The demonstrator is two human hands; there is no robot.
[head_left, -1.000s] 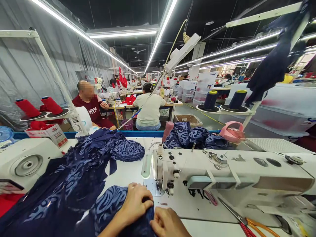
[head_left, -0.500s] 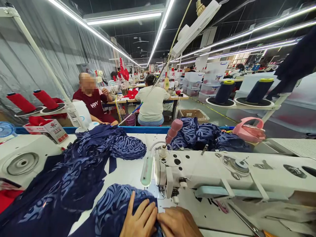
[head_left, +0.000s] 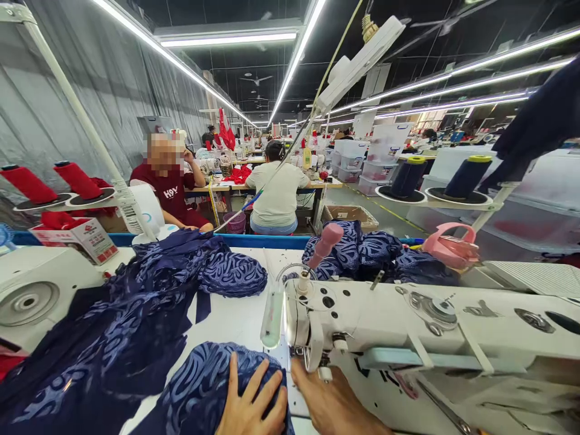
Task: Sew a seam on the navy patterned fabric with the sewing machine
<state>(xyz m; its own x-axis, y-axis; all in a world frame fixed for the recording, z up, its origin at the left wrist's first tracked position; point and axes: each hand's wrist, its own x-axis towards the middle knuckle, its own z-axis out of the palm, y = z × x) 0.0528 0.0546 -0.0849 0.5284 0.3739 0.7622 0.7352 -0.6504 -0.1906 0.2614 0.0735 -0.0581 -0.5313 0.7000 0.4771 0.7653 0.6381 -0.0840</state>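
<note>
Head view, left hand [head_left: 251, 408]: lay flat on the patterned navy fabric [head_left: 203, 386] at the bottom edge, fingers spread and pointing toward the needle area
Head view, right hand [head_left: 333, 402]: rested on the white table [head_left: 231, 317] just right of the left hand, index finger stretched up toward the presser foot [head_left: 322, 370]; the other fingers were cut off by the frame, so whether they were curled I cannot tell
Fabric position: bunched under the left hand, directly in front of the sewing machine [head_left: 408, 326] head, its edge close to the foot
Larger navy heap [head_left: 136, 302]: spread across the table to the left, reaching back to the blue rail
Second navy pile [head_left: 362, 254]: behind the machine, beside a pink tool [head_left: 451, 244]
Thread: two red cones [head_left: 49, 181] on the left stand, two navy cones [head_left: 437, 175] on the right stand
Other people: one in a dark red shirt [head_left: 170, 196] seated left, one in a pale shirt [head_left: 276, 196] with back turned, both well apart from the hands
</note>
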